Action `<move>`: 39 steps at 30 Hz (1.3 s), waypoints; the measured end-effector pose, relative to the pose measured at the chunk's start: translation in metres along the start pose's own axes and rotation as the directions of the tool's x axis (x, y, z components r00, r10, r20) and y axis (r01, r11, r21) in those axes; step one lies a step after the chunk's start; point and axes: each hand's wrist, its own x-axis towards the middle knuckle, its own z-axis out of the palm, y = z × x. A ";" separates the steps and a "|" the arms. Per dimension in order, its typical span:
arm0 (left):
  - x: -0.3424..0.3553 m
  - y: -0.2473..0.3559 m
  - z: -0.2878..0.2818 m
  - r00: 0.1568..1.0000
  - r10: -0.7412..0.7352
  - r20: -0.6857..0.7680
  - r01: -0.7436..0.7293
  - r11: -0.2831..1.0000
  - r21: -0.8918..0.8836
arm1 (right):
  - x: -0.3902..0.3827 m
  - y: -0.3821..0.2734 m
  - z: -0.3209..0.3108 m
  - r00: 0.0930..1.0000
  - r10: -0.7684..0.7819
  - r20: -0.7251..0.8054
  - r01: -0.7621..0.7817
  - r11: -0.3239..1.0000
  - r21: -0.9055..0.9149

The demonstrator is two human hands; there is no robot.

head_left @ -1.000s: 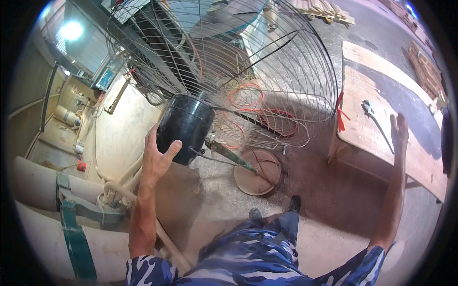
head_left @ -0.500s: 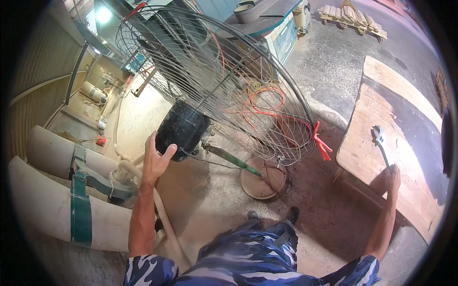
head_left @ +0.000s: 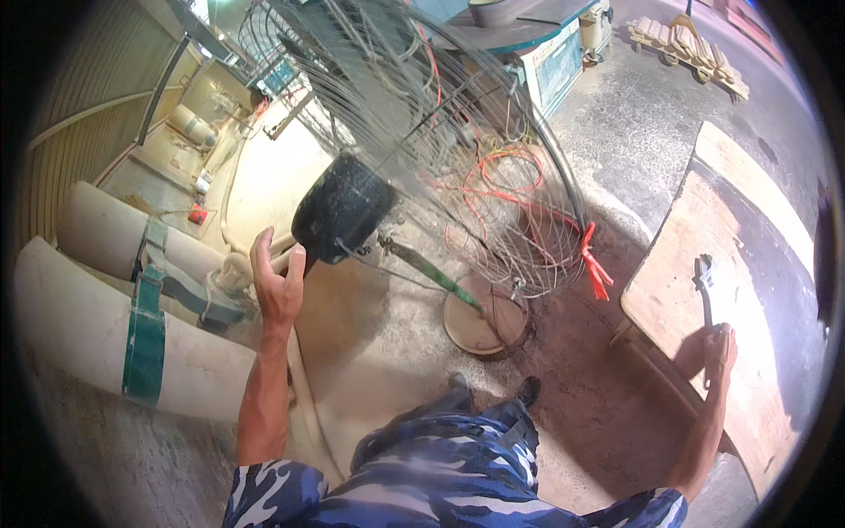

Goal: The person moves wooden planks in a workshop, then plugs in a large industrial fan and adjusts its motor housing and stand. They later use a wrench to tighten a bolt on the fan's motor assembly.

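Note:
A large pedestal fan stands before me, with a round wire cage [head_left: 493, 202] and a black motor housing [head_left: 343, 207] at its back. My left hand [head_left: 280, 286] is just beside the housing, thumb and fingers apart, holding nothing. A green pole [head_left: 431, 273] runs down from the fan to a round base [head_left: 471, 327] on the floor. On the right, my right hand [head_left: 720, 352] grips the handle of an adjustable wrench [head_left: 706, 280] over a wooden tabletop [head_left: 678, 238]. The wrench's jaw end points away from me.
Big pale pipes [head_left: 79, 326] with green bands [head_left: 145, 339] lie on my left. A red ribbon [head_left: 594, 264] hangs from the fan cage. Orange cable [head_left: 502, 158] lies behind it. Farther off are a teal-edged machine [head_left: 546, 66] and a wooden pallet cart [head_left: 687, 48].
My left hand has come off the motor housing, its fingers now beside it. The right hand still holds the wrench over the tabletop. The whole view has shifted slightly.

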 end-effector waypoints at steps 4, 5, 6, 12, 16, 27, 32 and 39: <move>-0.024 0.010 0.000 0.998 0.054 0.034 -0.051 0.995 -0.091 | -0.015 -0.006 -0.010 0.986 0.097 0.133 -0.135 0.937 0.321; -0.031 0.010 0.003 0.995 0.079 0.054 -0.069 0.986 -0.153 | -0.022 -0.009 -0.013 0.973 0.141 0.185 -0.209 0.876 0.435; -0.037 0.011 0.007 0.990 0.113 0.081 -0.102 0.986 -0.129 | -0.033 -0.012 -0.018 0.968 0.176 0.177 -0.234 0.888 0.397; -0.084 0.004 0.041 0.880 0.239 0.410 -0.142 0.957 -0.253 | -0.155 -0.081 -0.045 0.931 0.350 -0.103 -0.265 0.842 0.470; -0.087 -0.003 0.067 0.739 0.372 0.561 -0.229 0.923 -0.310 | -0.252 -0.172 -0.059 0.930 0.359 0.084 -0.264 0.490 0.831; -0.050 0.016 0.116 0.090 0.601 0.794 -0.869 0.437 -0.232 | -0.345 -0.365 0.014 0.890 0.128 0.438 -0.457 0.265 0.849; -0.022 0.038 0.102 0.109 0.771 0.628 -0.948 0.271 -0.168 | -0.331 -0.397 0.046 0.814 -0.009 0.581 -0.576 0.122 0.808; 0.028 0.016 0.051 0.661 0.655 0.366 -0.736 0.663 0.141 | -0.273 -0.432 0.076 0.807 -0.312 0.502 -0.498 0.097 0.862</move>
